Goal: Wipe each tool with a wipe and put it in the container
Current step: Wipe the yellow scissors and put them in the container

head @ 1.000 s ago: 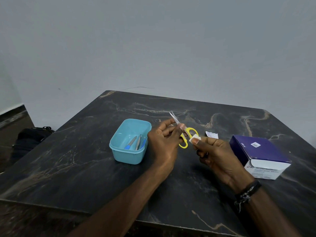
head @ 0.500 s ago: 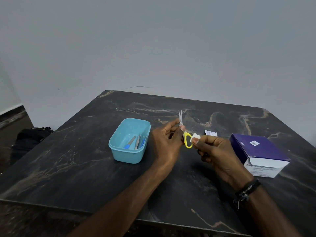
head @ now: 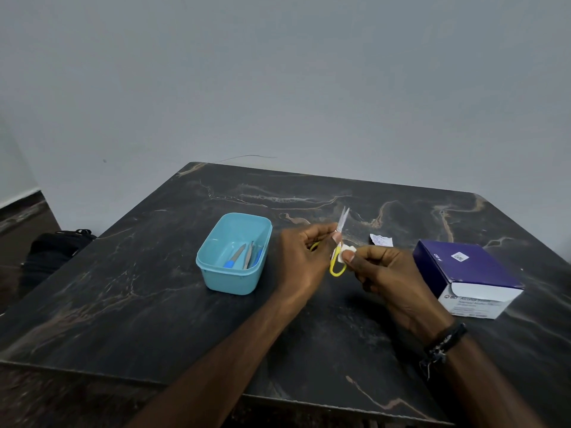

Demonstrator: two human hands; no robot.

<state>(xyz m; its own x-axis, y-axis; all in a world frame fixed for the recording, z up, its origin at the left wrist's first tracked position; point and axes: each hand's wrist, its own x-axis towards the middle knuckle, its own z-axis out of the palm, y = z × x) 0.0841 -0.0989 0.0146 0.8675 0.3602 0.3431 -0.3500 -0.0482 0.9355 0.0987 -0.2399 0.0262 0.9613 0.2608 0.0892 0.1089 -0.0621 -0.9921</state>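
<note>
A small pair of scissors with thin steel blades and glossy yellow loop handles (head: 337,261) is held above the dark veined marble-look table (head: 154,304), blades pointing up and away. The left hand (head: 304,261) pinches it near the pivot, hiding one loop almost entirely. The right hand (head: 387,279) pinches a small folded white wipe (head: 347,253) against the handle. Left of the hands, the rounded light-blue plastic container (head: 230,279) holds several slim metal tools (head: 247,257), hard to tell apart. A crumpled white wrapper (head: 381,240) and a purple-and-white cardboard box (head: 469,273) lie right.
</note>
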